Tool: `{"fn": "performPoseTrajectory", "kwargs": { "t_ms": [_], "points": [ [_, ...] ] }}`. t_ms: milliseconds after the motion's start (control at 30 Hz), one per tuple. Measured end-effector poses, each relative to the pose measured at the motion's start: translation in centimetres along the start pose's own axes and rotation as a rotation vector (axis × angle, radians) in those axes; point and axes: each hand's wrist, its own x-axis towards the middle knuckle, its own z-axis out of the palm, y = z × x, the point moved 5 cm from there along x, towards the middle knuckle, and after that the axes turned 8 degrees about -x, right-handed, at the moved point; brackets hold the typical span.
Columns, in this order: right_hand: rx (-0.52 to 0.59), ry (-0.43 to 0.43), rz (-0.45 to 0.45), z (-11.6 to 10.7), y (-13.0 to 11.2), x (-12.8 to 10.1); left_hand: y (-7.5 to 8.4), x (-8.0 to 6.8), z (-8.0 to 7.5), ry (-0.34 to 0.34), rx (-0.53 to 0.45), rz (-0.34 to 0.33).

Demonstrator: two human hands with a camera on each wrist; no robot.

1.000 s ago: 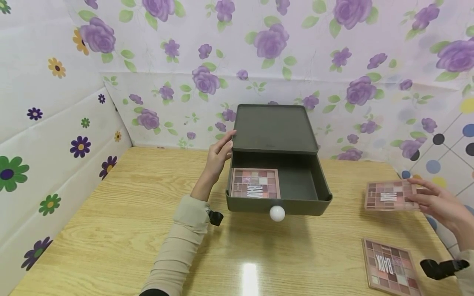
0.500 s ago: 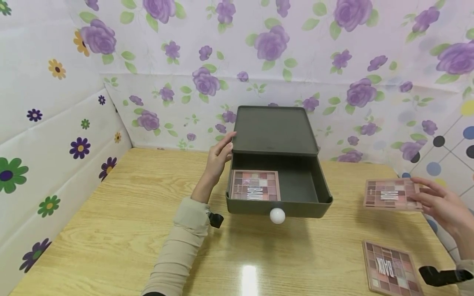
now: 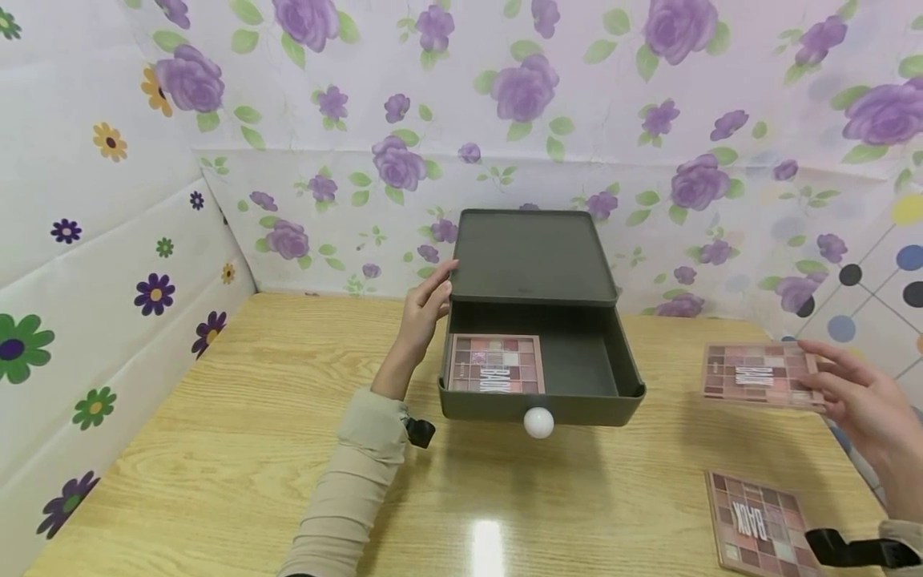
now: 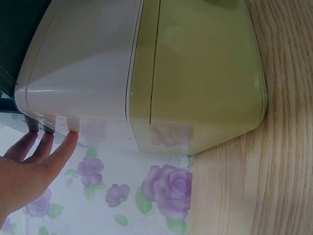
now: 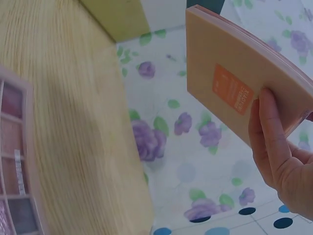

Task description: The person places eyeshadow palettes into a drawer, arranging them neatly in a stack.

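- Since a second ago, we see the palette (image 3: pixel 757 374) in the right hand (image 3: pixel 858 401) has risen a little off the table (image 3: pixel 238 449) and shifted slightly left; the left hand (image 3: pixel 427 308) has stayed where it was.
- Our right hand holds this eyeshadow palette in the air, fingers over its top and thumb beneath, well to the right of the drawer box (image 3: pixel 534 256). In the right wrist view the fingers (image 5: pixel 274 142) curl round the palette's plain back edge.
- Our left hand rests with straight fingers against the left side of the dark green box, at its top corner; it grips nothing.
- The drawer (image 3: pixel 577 393) stands pulled out, its white knob (image 3: pixel 538 422) facing us.
- A second palette (image 3: pixel 494 365) lies flat in the drawer's left half.
- A third palette (image 3: pixel 757 521) lies on the table near the right wrist.
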Motion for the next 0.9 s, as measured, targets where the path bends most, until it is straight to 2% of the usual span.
{"fn": "performPoseTrajectory", "kwargs": {
  "t_ms": [100,200,267,400,467,633,900],
  "points": [
    [0.036,0.01,-0.016,-1.3,2.1,0.8,0.0,-0.1,0.0,0.002,-0.006,-0.001],
    [0.096,0.014,-0.031,-1.3,2.3,0.9,0.0,-0.2,-0.1,0.005,0.005,-0.003],
    [0.157,0.019,-0.042,-0.1,0.5,0.2,0.0,-0.2,-0.1,0.001,0.018,-0.003],
    [0.278,0.011,-0.079,3.8,-5.0,-1.8,-0.1,-0.1,-0.1,-0.002,0.03,0.0],
    [0.343,0.0,-0.102,5.1,-6.8,-2.5,-0.2,0.0,-0.1,0.0,0.029,-0.006],
    [0.437,-0.002,-0.119,6.1,-8.1,-2.8,-0.2,-0.1,-0.1,0.008,0.019,-0.015],
    [0.406,-0.003,-0.148,7.4,-9.7,-2.9,0.0,-0.1,0.1,0.012,0.02,-0.033]
  ]
}}
